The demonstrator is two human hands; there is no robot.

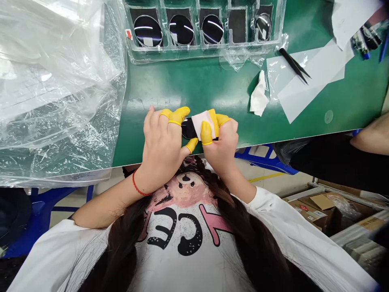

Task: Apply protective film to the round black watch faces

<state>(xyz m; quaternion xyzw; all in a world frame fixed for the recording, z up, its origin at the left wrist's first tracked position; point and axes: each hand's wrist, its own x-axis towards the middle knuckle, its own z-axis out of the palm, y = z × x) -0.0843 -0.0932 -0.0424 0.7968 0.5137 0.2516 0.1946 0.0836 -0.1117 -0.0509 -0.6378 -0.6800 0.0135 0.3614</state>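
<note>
As both hands close on it from either side, the lens [188, 128] shows only in part: a dark, round disc just inside the mat's [194, 85] near edge, with a pale pink strip [203, 123] across its right half. The strip crosses the disc from near to far, leaning slightly, while the long axis of the held bundle runs left to right, along that edge.

The left hand [161, 140] is closed in a grip, palm down, its fingers angled toward the far right and its thumb reaching the disc's near side. The right hand [220, 142] also grips, with its thumb upright on the strip and a finger curled round the far right. Yellow finger cots [179, 115] cover the fingertips, and a red string [139, 188] circles the left wrist. Both forearms slant in from the near side.

Along the mat's far edge sits a clear tray [170, 54] of round lenses [148, 31]. Tweezers [293, 65], a tissue [259, 95] and paper sheets [313, 77] lie on its right part. A plastic sheet [60, 93] lies along its left side, and cartons [316, 211] stand beyond its near right corner.
</note>
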